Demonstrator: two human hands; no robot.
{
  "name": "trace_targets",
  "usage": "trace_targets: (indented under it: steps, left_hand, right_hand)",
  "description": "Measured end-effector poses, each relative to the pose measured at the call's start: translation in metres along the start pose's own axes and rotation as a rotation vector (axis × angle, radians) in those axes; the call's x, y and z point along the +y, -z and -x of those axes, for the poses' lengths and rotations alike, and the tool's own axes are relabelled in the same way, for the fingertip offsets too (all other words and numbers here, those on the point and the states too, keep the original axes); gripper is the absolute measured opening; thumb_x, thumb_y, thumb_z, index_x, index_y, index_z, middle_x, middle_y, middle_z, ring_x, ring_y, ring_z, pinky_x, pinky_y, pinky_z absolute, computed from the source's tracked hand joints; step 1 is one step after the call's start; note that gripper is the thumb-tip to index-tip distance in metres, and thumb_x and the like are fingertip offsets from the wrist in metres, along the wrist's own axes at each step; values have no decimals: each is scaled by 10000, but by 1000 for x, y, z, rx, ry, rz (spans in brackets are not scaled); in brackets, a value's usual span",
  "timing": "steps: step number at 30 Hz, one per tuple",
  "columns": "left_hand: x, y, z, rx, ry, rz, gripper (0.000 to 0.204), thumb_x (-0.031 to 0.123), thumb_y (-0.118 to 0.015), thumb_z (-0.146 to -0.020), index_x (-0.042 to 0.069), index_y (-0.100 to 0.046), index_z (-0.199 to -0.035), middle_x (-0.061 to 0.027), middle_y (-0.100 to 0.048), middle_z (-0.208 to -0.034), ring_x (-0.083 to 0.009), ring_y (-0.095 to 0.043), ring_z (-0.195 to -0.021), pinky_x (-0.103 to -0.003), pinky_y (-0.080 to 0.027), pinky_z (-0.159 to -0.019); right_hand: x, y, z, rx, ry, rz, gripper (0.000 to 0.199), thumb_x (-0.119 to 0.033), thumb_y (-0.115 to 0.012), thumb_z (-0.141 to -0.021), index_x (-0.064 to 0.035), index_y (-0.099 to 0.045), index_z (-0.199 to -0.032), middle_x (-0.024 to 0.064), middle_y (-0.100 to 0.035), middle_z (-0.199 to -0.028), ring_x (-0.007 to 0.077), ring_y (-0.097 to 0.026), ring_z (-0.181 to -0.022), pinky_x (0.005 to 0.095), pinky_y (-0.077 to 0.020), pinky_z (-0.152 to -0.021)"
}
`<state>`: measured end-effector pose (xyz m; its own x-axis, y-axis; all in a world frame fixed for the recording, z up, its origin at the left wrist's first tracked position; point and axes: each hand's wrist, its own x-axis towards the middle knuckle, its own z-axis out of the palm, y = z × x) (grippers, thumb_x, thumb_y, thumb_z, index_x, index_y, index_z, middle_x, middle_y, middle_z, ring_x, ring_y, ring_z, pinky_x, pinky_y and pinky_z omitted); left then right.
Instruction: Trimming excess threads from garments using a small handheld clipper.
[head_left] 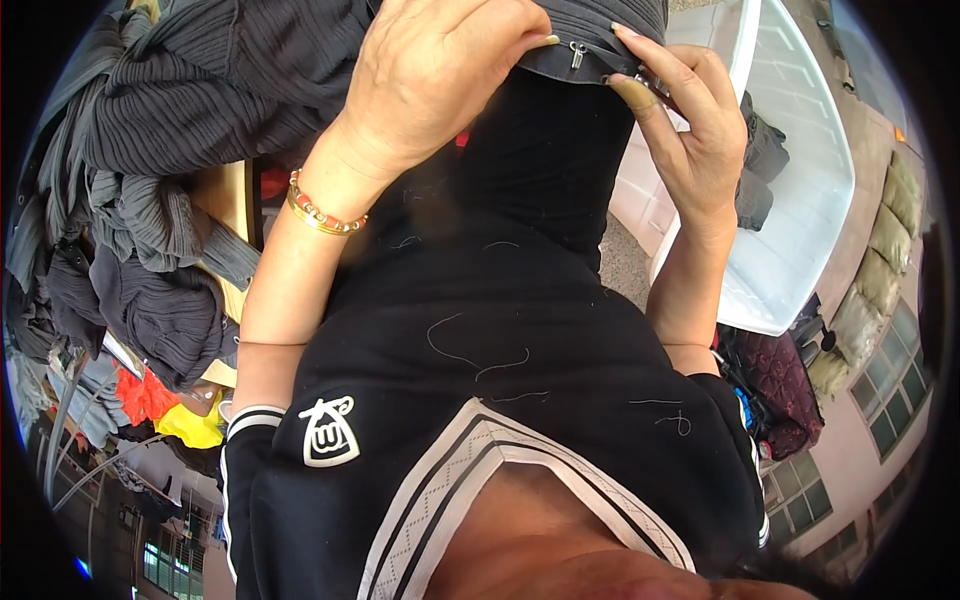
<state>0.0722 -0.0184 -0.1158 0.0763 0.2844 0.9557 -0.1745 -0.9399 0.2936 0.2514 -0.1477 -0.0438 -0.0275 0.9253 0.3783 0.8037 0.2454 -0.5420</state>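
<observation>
My left hand (pixel 430 80), with a beaded gold bracelet on its wrist, grips the edge of a dark grey garment (pixel 590 30) at the top of the view. My right hand (pixel 685 130) pinches the same edge just to the right, thumb and fingers closed on the fabric. A small metal zipper pull (pixel 577 52) sits on the garment's edge between the two hands. The rest of the garment runs out of frame above. Below the hands my black top (pixel 500 330) with white trim fills the middle.
A heap of grey ribbed clothes (pixel 150 200) lies on a wooden surface (pixel 232 200) at the left. A white plastic tub (pixel 810 210) with dark cloth (pixel 762 160) in it stands at the right. Red and yellow fabric (pixel 170 410) and a maroon cloth (pixel 785 380) lie lower down.
</observation>
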Motion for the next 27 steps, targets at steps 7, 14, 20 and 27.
trace_targets:
  steps: [7,14,20,27]
  left_hand:
    - [6,3,-7,-25,29,4,200,7,-758,-743,57,-627,-885,-65,-615,-822,-255,-583,-755,-343,-425,-693]
    - [9,5,-7,-55,88,24,186,13,-749,-757,52,-613,-880,-72,-613,-826,-262,-581,-758,-348,-423,-701]
    - [9,5,-5,-59,147,57,175,17,-739,-774,43,-606,-884,-80,-616,-836,-271,-583,-770,-351,-422,-704]
    - [9,4,-3,-50,139,78,169,25,-737,-789,42,-602,-889,-78,-618,-842,-268,-588,-774,-349,-424,-710]
  right_hand:
    - [-7,1,-13,-72,101,12,399,-59,-804,-781,-102,-742,-1173,26,-597,-859,102,-547,-722,236,-447,-600]
    - [-10,3,-17,-70,118,76,410,-63,-815,-758,-134,-751,-1157,16,-595,-834,103,-535,-669,245,-433,-573]
    - [-7,4,-17,-70,129,71,402,-73,-818,-757,-139,-756,-1149,16,-603,-834,103,-540,-666,246,-432,-567]
    - [-4,6,-17,-73,160,54,399,-68,-811,-765,-135,-755,-1155,22,-605,-841,111,-544,-672,251,-430,-562]
